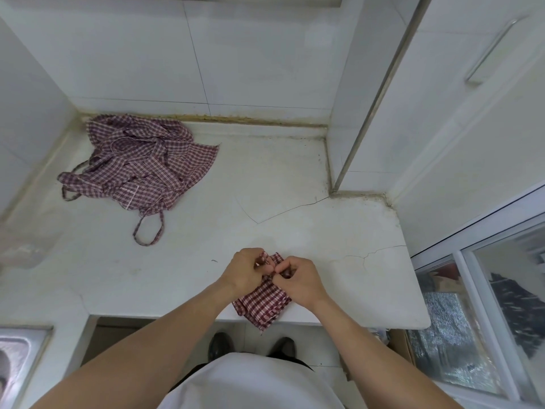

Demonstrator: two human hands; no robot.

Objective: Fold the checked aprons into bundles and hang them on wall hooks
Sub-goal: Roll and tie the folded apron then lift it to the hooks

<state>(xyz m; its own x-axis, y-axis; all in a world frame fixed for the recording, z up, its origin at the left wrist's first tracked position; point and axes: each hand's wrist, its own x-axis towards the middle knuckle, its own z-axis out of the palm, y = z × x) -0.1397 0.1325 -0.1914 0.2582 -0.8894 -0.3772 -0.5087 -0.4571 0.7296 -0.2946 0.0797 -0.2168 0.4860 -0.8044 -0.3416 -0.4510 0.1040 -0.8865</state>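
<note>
Both hands, left hand [247, 268] and right hand [300, 279], pinch strap at top of folded apron [262, 305]. Best cinch tight, keeping folds stacked; loose pile [138, 163] waits.

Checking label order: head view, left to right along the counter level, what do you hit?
Steel sink at the bottom-left edge → pile of unfolded checked aprons → left hand → right hand, both pinching the folded apron bundle → cracked counter → sliding glass window.
</note>
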